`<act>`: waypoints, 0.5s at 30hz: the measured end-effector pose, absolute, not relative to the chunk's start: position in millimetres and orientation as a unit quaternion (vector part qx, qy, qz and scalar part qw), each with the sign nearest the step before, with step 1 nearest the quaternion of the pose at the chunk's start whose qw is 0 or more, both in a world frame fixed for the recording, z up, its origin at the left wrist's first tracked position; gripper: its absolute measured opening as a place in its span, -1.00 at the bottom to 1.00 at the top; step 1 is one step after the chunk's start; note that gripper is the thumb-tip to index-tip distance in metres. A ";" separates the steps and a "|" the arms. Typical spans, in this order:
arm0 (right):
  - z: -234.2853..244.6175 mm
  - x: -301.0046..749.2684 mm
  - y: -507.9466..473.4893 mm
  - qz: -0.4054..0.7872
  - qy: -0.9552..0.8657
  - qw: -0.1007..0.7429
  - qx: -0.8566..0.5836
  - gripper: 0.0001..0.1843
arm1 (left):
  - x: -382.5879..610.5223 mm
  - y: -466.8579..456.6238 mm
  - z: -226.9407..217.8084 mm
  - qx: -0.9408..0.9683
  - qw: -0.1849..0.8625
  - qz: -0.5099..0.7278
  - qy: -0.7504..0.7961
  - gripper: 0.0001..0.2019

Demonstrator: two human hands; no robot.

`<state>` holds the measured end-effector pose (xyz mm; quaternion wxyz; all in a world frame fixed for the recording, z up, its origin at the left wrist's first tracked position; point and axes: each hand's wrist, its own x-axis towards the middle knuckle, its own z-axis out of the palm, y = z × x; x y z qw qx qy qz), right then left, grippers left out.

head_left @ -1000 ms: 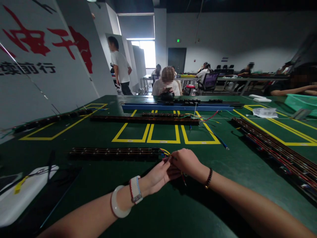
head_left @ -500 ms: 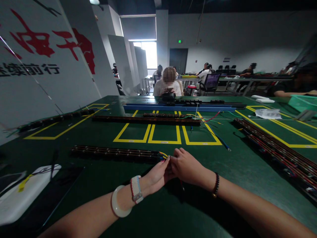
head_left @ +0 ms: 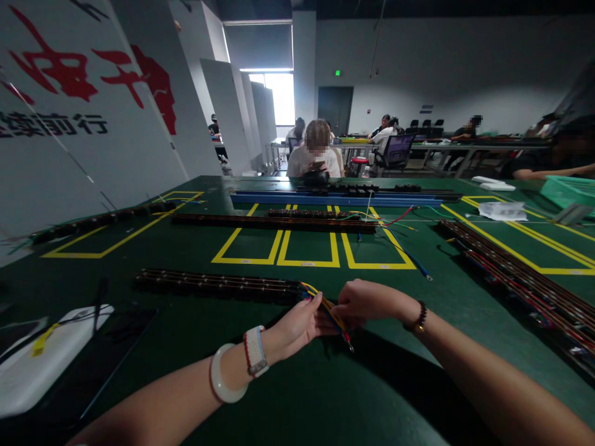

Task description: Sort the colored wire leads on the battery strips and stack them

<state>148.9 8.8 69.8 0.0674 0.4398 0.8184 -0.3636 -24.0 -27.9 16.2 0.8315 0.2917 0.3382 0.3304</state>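
Note:
A bundle of yellow, red and blue wires [head_left: 335, 314] comes out of the right end of a long black strip [head_left: 218, 282] with copper-coloured lines, lying on the green table. My left hand [head_left: 304, 322] grips this bundle near the strip's end, thumb on top and fingers beneath. Ring terminals show at the wires' loose ends, which point down and right. My right hand [head_left: 362, 303] is curled at the right side of the same wires, its fingertips touching them. Exactly what its fingers pinch is partly hidden.
Similar strips [head_left: 274, 223] lie farther back, before a blue rail [head_left: 334, 198]. More wired strips [head_left: 515, 285] stretch along the right. Yellow tape [head_left: 309, 264] marks boxes on the table. At left are a white device [head_left: 51, 365] and a dark flat panel [head_left: 116, 353]. Someone [head_left: 316, 155] sits opposite.
My right hand has moved right, away from my left hand, along the wires. More of the bundle now shows between the hands. My left hand has stayed nearly in place.

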 end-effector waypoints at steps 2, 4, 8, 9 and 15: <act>69.9 149.1 9.8 -0.395 0.803 0.074 0.440 -0.64 | -24.2 -27.9 15.0 0.301 0.826 0.331 0.344 -0.69; 70.5 147.1 8.2 -0.377 0.804 0.087 0.452 -0.65 | -25.2 -27.2 11.5 0.314 0.825 0.326 0.338 -0.69; 68.7 142.0 4.1 -0.164 0.844 0.094 0.502 -0.67 | -26.8 -26.6 6.3 0.334 0.815 0.332 0.336 -0.71; 66.8 142.0 4.6 -0.108 0.846 0.088 0.515 -0.68 | -26.7 -26.7 6.7 0.333 0.815 0.333 0.338 -0.72; 48.5 155.6 29.0 0.002 0.819 0.034 0.572 -0.71 | -26.3 -27.4 17.0 0.299 0.825 0.321 0.357 -0.70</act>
